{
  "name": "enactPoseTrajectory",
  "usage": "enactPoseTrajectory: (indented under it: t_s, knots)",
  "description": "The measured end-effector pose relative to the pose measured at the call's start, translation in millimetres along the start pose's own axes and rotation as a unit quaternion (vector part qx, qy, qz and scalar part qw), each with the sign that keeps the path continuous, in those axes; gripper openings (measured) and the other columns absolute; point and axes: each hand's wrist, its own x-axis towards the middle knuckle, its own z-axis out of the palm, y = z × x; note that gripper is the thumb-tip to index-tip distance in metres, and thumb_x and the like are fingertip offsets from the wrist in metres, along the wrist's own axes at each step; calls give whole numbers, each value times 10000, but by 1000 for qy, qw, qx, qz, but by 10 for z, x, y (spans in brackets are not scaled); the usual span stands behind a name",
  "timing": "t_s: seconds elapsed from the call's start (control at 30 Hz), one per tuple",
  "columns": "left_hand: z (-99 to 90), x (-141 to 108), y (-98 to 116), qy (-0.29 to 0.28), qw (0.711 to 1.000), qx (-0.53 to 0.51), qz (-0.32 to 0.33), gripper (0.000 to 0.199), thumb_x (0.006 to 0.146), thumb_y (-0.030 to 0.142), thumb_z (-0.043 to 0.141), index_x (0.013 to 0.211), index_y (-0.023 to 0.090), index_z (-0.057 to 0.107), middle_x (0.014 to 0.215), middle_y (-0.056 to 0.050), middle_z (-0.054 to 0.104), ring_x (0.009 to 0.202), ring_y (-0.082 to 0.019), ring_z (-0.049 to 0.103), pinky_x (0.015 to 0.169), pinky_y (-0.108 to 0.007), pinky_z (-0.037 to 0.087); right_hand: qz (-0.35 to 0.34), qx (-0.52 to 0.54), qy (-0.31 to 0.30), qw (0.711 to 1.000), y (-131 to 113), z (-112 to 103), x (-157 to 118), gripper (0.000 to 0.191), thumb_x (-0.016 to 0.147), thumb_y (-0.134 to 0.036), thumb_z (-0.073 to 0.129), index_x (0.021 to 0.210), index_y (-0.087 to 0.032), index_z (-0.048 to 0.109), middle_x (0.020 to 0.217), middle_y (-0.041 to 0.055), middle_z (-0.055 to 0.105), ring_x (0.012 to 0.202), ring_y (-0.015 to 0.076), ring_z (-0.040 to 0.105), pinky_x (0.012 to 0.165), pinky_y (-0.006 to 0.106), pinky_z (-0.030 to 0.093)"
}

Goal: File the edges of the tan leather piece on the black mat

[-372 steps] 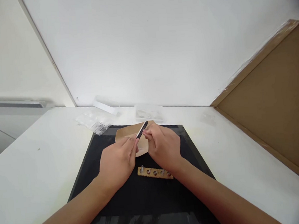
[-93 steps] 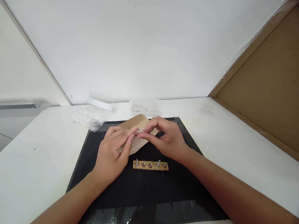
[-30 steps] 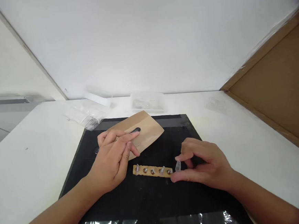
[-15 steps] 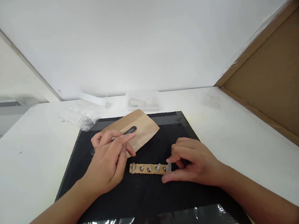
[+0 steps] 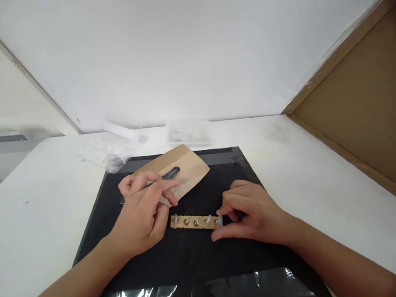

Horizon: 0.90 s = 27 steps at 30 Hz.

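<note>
A tan strip (image 5: 192, 222) with several small round studs and upright translucent pieces lies on the black mat (image 5: 193, 263). My right hand (image 5: 251, 210) is at its right end, thumb and fingertips closed around a translucent piece (image 5: 219, 222). Left of the strip, my left hand (image 5: 144, 212) holds a dark, slim tool (image 5: 171, 173) among its bent fingers. The tool's rounded tip points up and to the right over a brown paper sheet (image 5: 192, 167). Part of the tool is hidden by the fingers.
A clear plastic box (image 5: 188, 134) stands at the back of the white table (image 5: 29, 226). Crumpled clear bags (image 5: 112, 155) lie at the back left. A brown framed panel (image 5: 358, 94) leans along the right side.
My right hand has shifted slightly left, bringing the translucent piece closer over the strip's right end. My left hand keeps its hold on the tool, nearly still.
</note>
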Motion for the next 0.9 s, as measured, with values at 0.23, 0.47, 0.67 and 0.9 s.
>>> enactPoseTrajectory:
  t_s: [0.23, 0.47, 0.67, 0.9]
  knots:
    - [-4, -5, -6, 1, 1000, 0, -4, 475, 828, 0, 477, 1234, 234, 558, 869, 19, 755, 1034, -268, 583, 934, -493, 287, 3, 0, -4, 1000, -5, -7, -9, 450, 776, -577, 840, 813, -193, 609, 572, -94, 565, 528, 79, 516, 666, 284, 343]
    - [0, 1, -4, 2, 1000, 0, -4, 465, 838, 1, 477, 1230, 237, 558, 867, 21, 752, 1034, -266, 583, 930, -499, 286, 1, -2, -16, 1000, 18, 4, -2, 425, 809, -558, 824, 804, -193, 606, 566, -93, 561, 527, 82, 526, 666, 288, 333]
    - [1, 5, -6, 5, 1000, -3, 0, 461, 835, 3, 486, 1227, 233, 561, 861, 16, 753, 1030, -268, 586, 918, -494, 285, 5, 7, -22, 1000, 48, 4, -11, 410, 813, -542, 828, 826, -195, 609, 566, -98, 556, 528, 79, 529, 665, 288, 329]
    - [-9, -1, 6, 12, 1000, -1, -1, 460, 827, -2, 494, 1218, 229, 569, 855, 14, 753, 1027, -265, 588, 926, -494, 288, -4, 28, -21, 999, 72, 15, -13, 374, 828, -506, 827, 825, -199, 613, 577, -89, 557, 535, 84, 526, 679, 298, 344]
